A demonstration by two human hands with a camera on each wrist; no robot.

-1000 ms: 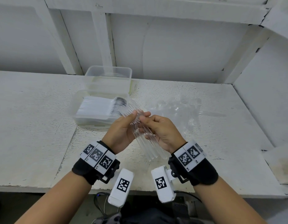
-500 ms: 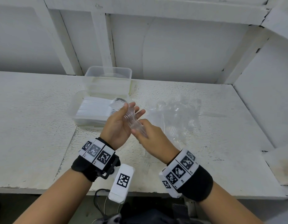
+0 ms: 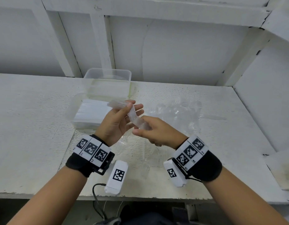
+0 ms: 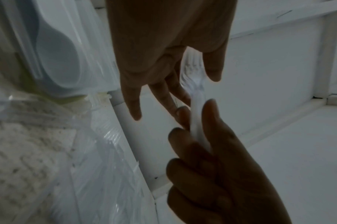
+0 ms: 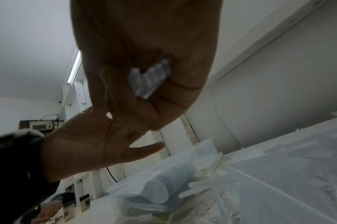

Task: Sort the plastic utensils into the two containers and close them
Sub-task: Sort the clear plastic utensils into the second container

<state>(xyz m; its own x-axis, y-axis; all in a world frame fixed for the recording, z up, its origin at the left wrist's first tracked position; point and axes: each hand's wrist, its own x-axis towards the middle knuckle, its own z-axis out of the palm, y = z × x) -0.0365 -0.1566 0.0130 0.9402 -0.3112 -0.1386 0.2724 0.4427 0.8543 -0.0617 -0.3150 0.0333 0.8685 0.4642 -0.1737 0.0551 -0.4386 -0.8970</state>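
Note:
A bundle of clear plastic forks (image 3: pixel 135 118) hangs in the air between both hands, over the table's middle. My right hand (image 3: pixel 141 128) grips the handle end, fingers curled round it; the handle tips (image 5: pixel 150 78) show against its palm. My left hand (image 3: pixel 132 107) pinches the fork heads (image 4: pixel 190 72) between thumb and nearly straight fingers. Just behind the left hand, a clear container (image 3: pixel 72 111) holds a stack of white spoons (image 3: pixel 92 113). Behind that stands a second clear container (image 3: pixel 108 82); what lies inside is unclear.
A loose pile of clear utensils (image 3: pixel 177 111) lies on clear plastic wrap to the right of my hands. More wrap (image 3: pixel 134 153) covers the table under my wrists. A white wall and posts stand close behind the containers, and a side wall bounds the right.
The fork bundle has swung up and to the left, heads toward the spoon container. My right hand has turned over and slid down to the handle end. The left fingers have spread.

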